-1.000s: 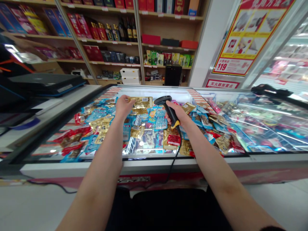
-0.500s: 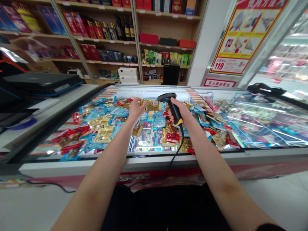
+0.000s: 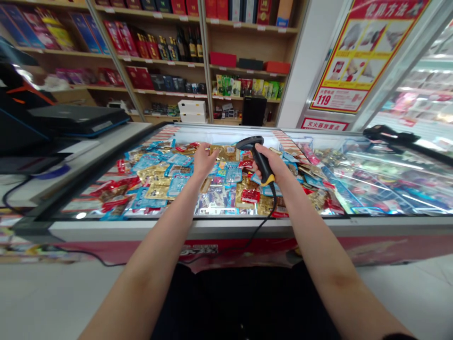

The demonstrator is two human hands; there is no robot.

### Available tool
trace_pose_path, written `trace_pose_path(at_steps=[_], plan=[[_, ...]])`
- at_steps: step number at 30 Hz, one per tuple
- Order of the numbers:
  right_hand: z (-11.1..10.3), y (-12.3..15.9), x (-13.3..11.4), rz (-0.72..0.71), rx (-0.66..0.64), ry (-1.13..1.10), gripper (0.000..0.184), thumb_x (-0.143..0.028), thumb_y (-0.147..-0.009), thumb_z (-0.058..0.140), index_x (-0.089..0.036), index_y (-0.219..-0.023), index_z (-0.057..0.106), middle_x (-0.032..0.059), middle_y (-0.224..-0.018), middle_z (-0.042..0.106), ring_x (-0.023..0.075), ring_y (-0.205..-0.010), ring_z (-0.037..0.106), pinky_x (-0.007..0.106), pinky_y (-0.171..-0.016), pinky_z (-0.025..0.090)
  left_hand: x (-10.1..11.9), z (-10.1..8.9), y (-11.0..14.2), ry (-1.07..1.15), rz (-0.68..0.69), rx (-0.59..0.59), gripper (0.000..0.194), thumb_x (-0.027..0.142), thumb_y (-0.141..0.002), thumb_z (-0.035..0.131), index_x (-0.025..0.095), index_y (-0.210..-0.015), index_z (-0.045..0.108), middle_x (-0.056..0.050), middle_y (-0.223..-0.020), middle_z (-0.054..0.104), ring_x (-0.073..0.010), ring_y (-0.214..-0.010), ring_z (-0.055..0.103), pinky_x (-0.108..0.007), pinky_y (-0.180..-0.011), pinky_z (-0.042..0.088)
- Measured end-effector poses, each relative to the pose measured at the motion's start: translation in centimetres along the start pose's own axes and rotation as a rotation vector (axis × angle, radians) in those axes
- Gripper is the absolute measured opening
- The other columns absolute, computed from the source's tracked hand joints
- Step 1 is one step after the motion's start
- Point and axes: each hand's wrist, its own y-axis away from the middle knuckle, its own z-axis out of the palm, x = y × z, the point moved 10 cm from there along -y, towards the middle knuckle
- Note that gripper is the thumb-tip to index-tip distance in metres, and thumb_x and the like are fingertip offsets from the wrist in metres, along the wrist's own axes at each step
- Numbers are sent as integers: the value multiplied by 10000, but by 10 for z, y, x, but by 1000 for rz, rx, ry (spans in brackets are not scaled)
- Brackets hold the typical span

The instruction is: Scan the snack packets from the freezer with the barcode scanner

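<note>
My right hand (image 3: 274,163) is wrapped round the handle of a black and yellow barcode scanner (image 3: 262,165), its head turned to the left. A cable runs down from the handle over the front edge of the glass-topped chest. To the left, my left hand (image 3: 205,160) pinches the left end of a gold snack packet (image 3: 227,152). The scanner head is close to the packet's right end. Under both hands lie many blue, gold and red snack packets, among them a red packet (image 3: 250,195) and a blue packet (image 3: 179,185).
The chest's white front rim (image 3: 141,230) runs across before me. At left is a counter with a black flat device (image 3: 79,118) and a person's dark sleeve with orange trim. Shelves (image 3: 166,61) with bottles and boxes stand behind. A black object (image 3: 389,134) rests on the glass at right.
The whole view has shifted slightly, with the chest and shelves now a little further right. Both hands keep nearly the same pose. The person's arm at left has drawn back.
</note>
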Motion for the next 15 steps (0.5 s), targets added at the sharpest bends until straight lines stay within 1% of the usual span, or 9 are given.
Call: trace_pose_path(at_steps=[4,7,12,15], plan=[[0,7,-1,-8,-12,-8,415,-572,-1037,586,-176,-922,629,-1,-508,615,128,-334,537,212,-314,421,9,-8,6,35,-10,7,160,318,-833,646,227,-941,571,5,-741,641,-197,-731,626,-298,-726,457],[0,13,-1,-18,-17,-5,409,-564,-1032,596,-179,-895,627,0,-508,615,127,-334,537,214,-319,431,15,-12,11,48,-21,15,155,318,-827,647,227,-922,565,10,-730,629,-196,-728,620,-300,-726,458],[0,24,-2,-14,-14,16,432,-604,-1008,627,-189,-888,624,-4,-501,608,133,-332,536,219,-318,433,27,-15,18,59,4,23,140,303,-814,651,225,-888,562,-1,-770,649,-190,-743,625,-304,-755,475],[-3,29,-4,-15,-11,17,442,-613,-1012,616,-185,-905,631,0,-500,611,137,-336,539,221,-318,431,34,-14,20,50,19,23,133,294,-802,656,226,-870,564,3,-749,632,-188,-733,616,-302,-749,477]])
